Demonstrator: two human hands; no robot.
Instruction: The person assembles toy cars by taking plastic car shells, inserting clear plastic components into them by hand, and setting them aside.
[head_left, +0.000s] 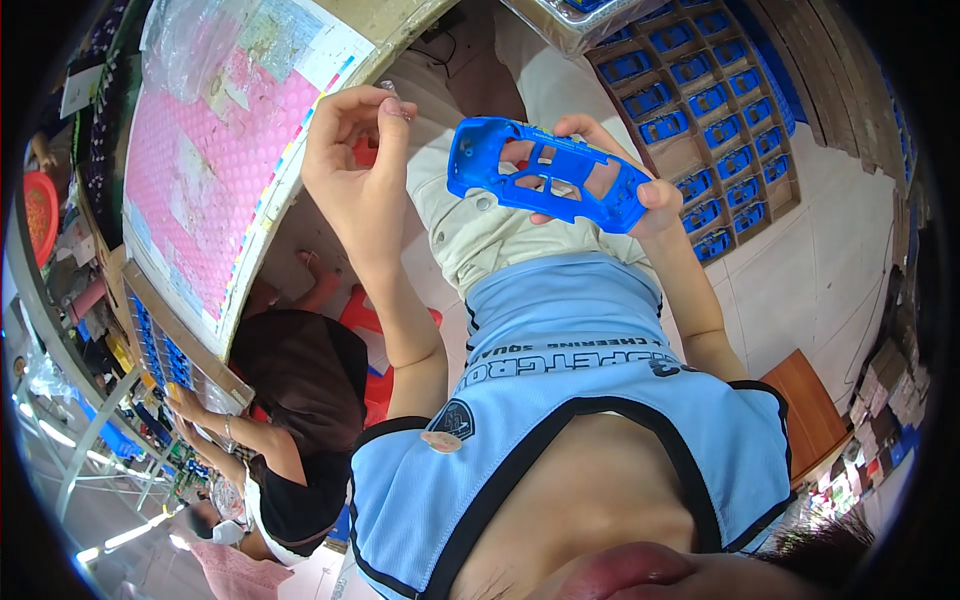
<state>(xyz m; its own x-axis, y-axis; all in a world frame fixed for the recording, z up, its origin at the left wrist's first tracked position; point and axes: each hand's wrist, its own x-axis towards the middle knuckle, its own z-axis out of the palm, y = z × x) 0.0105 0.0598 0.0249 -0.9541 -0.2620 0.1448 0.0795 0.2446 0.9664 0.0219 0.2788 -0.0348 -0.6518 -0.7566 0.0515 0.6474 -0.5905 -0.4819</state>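
A hollow blue toy car body with open window holes is held over my lap. My right hand grips it at one end, thumb on the near side and fingers around the far side. To the left of it, apart from the car body, my left hand is raised near the table edge. Its thumb and forefinger are pinched together. A small, clear, shiny bit shows at those fingertips, too small to name.
A table covered with pink bubble sheet stands at the left, a clear plastic bag on it. Compartmented cardboard trays of blue toy cars lie at the right. Red stools and a co-worker's arm are at the lower left.
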